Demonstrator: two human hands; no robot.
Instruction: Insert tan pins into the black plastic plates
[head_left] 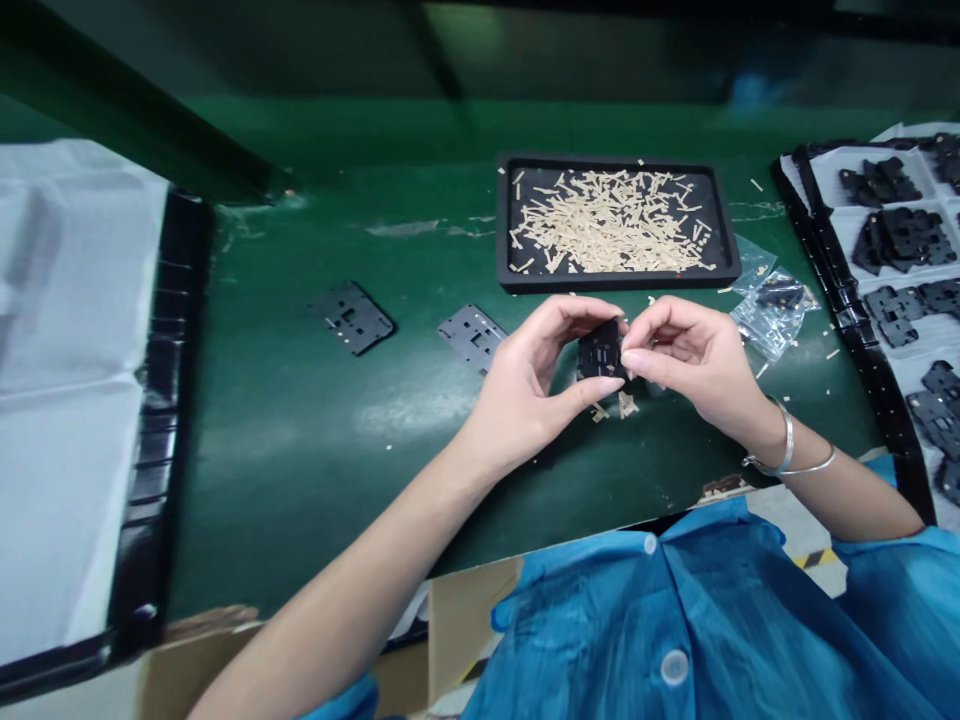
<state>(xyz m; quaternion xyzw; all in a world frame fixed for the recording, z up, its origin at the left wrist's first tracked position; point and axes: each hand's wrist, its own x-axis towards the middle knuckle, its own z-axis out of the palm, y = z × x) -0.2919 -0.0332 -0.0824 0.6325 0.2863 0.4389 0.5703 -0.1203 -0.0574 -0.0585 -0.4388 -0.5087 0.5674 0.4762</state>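
My left hand (551, 370) grips a small black plastic plate (600, 350) with slots in it, fingers over its top edge and thumb along the bottom. At the plate's right edge, my right hand (679, 360) is closed in a pinch; whatever its fingertips hold is too small or hidden to make out. Two similar flat dark plates with cut-outs lie on the green table: a grey-looking plate (474, 337) just left of my left hand and a black plate (352, 318) farther left. Small beige scraps (627, 404) lie just below the held plate.
A black tray (506, 235) of many beige strips stands behind my hands. Clear plastic bags (772, 315) lie to the right. At the right edge, a compartment tray (844, 215) holds several black parts. A white-lined, black-rimmed tray (67, 420) is at the left.
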